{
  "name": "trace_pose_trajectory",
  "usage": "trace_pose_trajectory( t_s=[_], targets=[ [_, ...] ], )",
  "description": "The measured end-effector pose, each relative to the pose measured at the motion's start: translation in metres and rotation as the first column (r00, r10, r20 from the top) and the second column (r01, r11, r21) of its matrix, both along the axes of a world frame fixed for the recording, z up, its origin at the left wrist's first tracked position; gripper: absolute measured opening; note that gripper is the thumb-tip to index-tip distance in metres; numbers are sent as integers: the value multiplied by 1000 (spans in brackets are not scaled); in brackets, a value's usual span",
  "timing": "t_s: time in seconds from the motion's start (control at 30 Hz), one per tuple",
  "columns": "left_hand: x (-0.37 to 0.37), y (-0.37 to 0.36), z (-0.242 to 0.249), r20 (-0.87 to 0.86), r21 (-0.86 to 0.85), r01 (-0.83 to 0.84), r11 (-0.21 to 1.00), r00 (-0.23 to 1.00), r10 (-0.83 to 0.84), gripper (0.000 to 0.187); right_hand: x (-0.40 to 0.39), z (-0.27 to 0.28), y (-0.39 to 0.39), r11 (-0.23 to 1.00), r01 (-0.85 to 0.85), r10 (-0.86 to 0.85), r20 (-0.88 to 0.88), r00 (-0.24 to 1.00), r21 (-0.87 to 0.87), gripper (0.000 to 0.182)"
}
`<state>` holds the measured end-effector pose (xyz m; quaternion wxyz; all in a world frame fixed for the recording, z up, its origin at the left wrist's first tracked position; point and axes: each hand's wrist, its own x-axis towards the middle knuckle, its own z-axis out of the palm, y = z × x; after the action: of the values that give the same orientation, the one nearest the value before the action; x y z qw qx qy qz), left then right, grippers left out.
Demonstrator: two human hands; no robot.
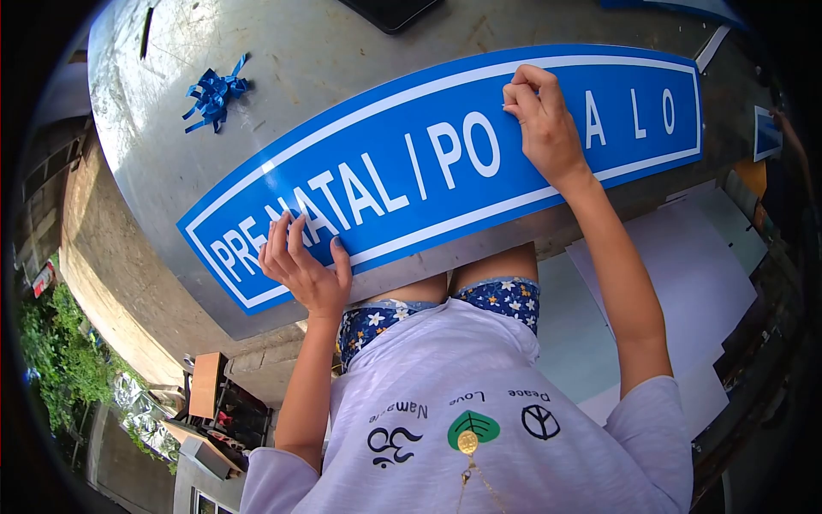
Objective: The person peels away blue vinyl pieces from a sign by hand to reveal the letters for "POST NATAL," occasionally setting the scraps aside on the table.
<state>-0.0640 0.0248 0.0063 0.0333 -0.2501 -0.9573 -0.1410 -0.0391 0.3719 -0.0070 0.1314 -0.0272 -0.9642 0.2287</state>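
Observation:
A long blue sign (394, 214) with a white border and white letters lies across a metal table top. My left hand (300, 265) rests with spread fingertips on its left part, over the letters after "PRE". Over the right half of the sign, my right hand (546, 128) is closed in a pinch, its fingertips at the surface. Whatever those fingers hold, if anything, is too small to make out. The hand covers some of the lettering between "PO" and "A". To the upper left lies a tangle of blue strips (214, 94) on the table.
The metal table (317, 51) reaches close to my lap. A dark flat device (390, 10) sits at its far edge. White sheets (676, 265) lie low on the right. At lower left are a wooden-topped piece of furniture (205, 383) and green plants (64, 360).

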Motion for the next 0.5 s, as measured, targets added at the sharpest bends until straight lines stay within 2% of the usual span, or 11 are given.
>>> trace_pose_trajectory(
  t_s=[0.27, 0.33, 0.5],
  targets=[
    [0, 0, -1, -1, 5, 5, 1000, 1000, -5, 53, 1, -1, 8, 994, -73, 72, -14, 997, -87, 9],
    [-1, 0, -1, -1, 4, 6, 1000, 1000, -6, 53, 2, -3, 10, 982, -88, 83, -38, 996, -169, 9],
    [0, 1, -1, -1, 11, 7, 1000, 1000, -6, 55, 5, -1, 18, 958, -17, 8, -31, 999, -286, 9]
  ],
)
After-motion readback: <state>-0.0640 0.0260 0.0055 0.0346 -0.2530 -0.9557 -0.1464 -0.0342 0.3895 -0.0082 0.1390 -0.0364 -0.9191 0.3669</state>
